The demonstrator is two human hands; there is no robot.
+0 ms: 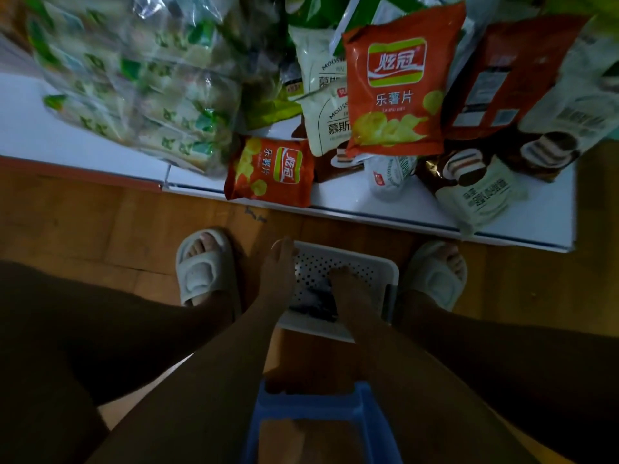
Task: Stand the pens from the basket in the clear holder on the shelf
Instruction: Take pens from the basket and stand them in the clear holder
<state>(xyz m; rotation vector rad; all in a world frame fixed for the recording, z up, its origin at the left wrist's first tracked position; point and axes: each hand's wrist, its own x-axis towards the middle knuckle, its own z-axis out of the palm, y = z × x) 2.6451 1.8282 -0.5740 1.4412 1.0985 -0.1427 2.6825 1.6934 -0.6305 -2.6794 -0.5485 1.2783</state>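
Note:
A white perforated basket (375,266) stands on the wooden floor between my two slippered feet. Dark pens (318,304) lie in a blurred heap on its bottom. My left hand (279,266) lies stretched along the basket's left rim, its fingertips at the far left corner. My right hand (346,286) is down inside the basket, with its fingers curled into the pens. The clear holder is not in view.
A low white shelf (67,135) runs across the top, loaded with orange crisp bags (395,82), white and brown snack bags and a clear bag of green packets (140,82). A blue stool (318,413) is under me. My knees flank the basket.

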